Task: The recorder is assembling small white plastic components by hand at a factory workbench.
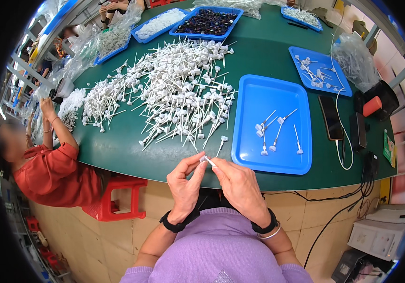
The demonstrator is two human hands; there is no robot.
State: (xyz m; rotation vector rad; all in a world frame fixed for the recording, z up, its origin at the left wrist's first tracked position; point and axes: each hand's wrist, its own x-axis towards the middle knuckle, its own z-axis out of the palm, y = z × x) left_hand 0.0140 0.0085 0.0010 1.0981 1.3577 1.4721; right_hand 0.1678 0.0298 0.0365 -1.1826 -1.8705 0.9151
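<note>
Both hands meet just in front of the table's near edge, around one small white piece with a thin stem [206, 160]. My left hand [186, 181] pinches its head end between thumb and fingers. From the other side my right hand [241, 186] grips the stem end with its thumb and fingers, partly hiding it. Just beyond my fingertips, a single stemmed piece [222, 140] lies on the green table. A large heap of such white stemmed pieces [183, 85] spreads ahead and to the left. Several more lie in the blue tray [273, 96] right of my hands.
Farther blue trays hold dark glossy parts [207, 22], white parts [161, 23] and stemmed pieces [316, 70]. At right are a phone [329, 118] with a white cable, a black box [359, 132] and a plastic bag [355, 61]. A red-sleeved person [54, 172] works at left beside a red stool [120, 198].
</note>
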